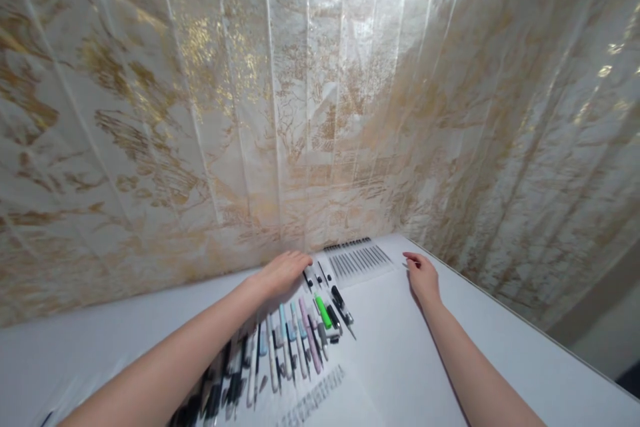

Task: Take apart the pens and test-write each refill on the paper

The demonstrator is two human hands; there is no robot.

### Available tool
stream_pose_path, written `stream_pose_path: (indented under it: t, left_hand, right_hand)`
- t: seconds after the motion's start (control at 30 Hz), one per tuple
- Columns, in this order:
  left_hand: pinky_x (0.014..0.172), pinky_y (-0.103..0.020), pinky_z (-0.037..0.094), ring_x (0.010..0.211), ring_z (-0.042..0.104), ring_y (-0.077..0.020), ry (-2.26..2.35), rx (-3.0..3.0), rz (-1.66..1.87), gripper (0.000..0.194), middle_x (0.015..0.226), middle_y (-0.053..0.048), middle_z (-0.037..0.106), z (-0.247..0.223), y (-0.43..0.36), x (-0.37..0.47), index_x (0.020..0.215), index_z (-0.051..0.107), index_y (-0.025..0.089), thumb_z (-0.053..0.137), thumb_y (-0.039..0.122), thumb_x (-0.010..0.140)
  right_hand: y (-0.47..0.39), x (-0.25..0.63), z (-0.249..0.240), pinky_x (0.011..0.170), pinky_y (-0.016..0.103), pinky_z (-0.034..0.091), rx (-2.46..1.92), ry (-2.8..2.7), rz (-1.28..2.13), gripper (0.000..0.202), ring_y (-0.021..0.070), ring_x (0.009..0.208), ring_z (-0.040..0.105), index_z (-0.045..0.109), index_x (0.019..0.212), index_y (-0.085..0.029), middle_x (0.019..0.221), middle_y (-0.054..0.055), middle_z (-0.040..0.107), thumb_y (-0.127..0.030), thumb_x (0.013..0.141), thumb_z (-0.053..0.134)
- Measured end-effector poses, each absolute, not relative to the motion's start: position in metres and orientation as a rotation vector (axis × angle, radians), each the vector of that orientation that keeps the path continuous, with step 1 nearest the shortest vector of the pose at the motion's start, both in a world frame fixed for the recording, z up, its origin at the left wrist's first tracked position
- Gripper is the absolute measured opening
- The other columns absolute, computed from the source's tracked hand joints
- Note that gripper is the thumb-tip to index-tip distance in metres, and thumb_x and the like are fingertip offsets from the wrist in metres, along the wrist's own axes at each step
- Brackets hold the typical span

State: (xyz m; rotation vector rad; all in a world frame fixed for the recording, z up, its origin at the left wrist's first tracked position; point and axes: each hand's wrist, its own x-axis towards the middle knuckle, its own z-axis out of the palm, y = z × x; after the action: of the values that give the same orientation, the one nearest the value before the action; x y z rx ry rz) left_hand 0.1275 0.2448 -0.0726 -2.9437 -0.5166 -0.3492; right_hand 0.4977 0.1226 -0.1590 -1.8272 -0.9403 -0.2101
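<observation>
The bench is white and stands against a gold-and-white patterned wall covering. Printed marks lie in a slanting band at the near centre; they are too blurred to read, and any lettering on the pen barrels is too small to make out. At the far centre, a flat, clear-looking set carries a row of slim dark rods, with a row of short black pieces along its far edge; whether it is a sleeve or a loose layout cannot be told. Pens and pen parts are arrayed from the near left to the centre: black units at the left, then white, light blue and lilac barrels. A bright green barrel lies to their right, beside a black part. The two hands are well apart. The left hand is palm down at the far end of the array, fingertips by small dark pieces; its grip cannot be told. The right hand is right of the set, fingers curled; whether it pinches anything cannot be told.
</observation>
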Motion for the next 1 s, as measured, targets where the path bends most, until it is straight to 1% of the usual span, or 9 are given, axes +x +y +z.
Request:
stream_pose_path:
  t: [0.23, 0.47, 0.63, 0.8, 0.93, 1.0]
  left_hand:
    - [0.084, -0.042, 0.052, 0.096, 0.062, -0.0204, -0.364, -2.86, -0.152, 0.017, 0.106, -0.004, 0.064, -0.067, 0.243, 0.112, 0.105, 0.061, 0.016, 0.059, 0.027, 0.091]
    - [0.082, -0.041, 0.053, 0.094, 0.063, -0.0195, -0.501, -2.749, -0.07, 0.019, 0.108, -0.005, 0.064, -0.079, 0.253, 0.092, 0.106, 0.061, 0.016, 0.058, 0.028, 0.092]
    - [0.082, -0.042, 0.054, 0.096, 0.063, -0.0204, -0.567, -2.75, -0.058, 0.022, 0.111, -0.006, 0.064, -0.084, 0.258, 0.081, 0.11, 0.06, 0.016, 0.059, 0.028, 0.092]
    - [0.085, -0.042, 0.053, 0.098, 0.063, -0.0205, -0.515, -2.856, -0.063, 0.02, 0.113, -0.006, 0.063, -0.085, 0.26, 0.071, 0.109, 0.061, 0.016, 0.059, 0.026, 0.092]
    - [0.087, -0.043, 0.051, 0.1, 0.062, -0.0209, -0.562, -2.944, -0.154, 0.018, 0.113, -0.006, 0.063, -0.085, 0.261, 0.064, 0.106, 0.061, 0.016, 0.059, 0.026, 0.091]
    - [0.085, -0.042, 0.052, 0.097, 0.062, -0.0202, -0.626, -2.989, -0.226, 0.017, 0.11, -0.005, 0.063, -0.081, 0.263, 0.061, 0.104, 0.061, 0.016, 0.058, 0.027, 0.092]
  right_hand:
    - [0.122, 0.498, -0.16, 0.079, 0.038, 0.054, -1.856, -0.937, -0.2, 0.02, 0.0185, 0.088, 0.064, 0.062, 0.105, -0.014, 0.103, 0.005, 0.065, -0.03, 0.094, 0.058]
    - [0.122, 0.495, -0.157, 0.079, 0.038, 0.054, -1.873, -0.96, -0.203, 0.019, 0.0181, 0.087, 0.064, 0.062, 0.104, -0.014, 0.103, 0.005, 0.065, -0.029, 0.094, 0.058]
    - [0.122, 0.496, -0.157, 0.079, 0.038, 0.054, -1.883, -0.996, -0.205, 0.019, 0.0183, 0.088, 0.064, 0.062, 0.105, -0.014, 0.104, 0.005, 0.065, -0.029, 0.094, 0.058]
    - [0.123, 0.494, -0.158, 0.081, 0.039, 0.053, -1.903, -1.018, -0.199, 0.02, 0.0191, 0.091, 0.064, 0.062, 0.106, -0.015, 0.107, 0.006, 0.064, -0.029, 0.094, 0.058]
    - [0.123, 0.492, -0.157, 0.081, 0.039, 0.054, -1.915, -1.02, -0.196, 0.019, 0.019, 0.091, 0.064, 0.062, 0.107, -0.015, 0.107, 0.006, 0.064, -0.028, 0.094, 0.058]
    - [0.123, 0.492, -0.156, 0.081, 0.039, 0.054, -1.913, -1.023, -0.193, 0.019, 0.019, 0.091, 0.064, 0.062, 0.107, -0.014, 0.107, 0.006, 0.064, -0.028, 0.094, 0.058]
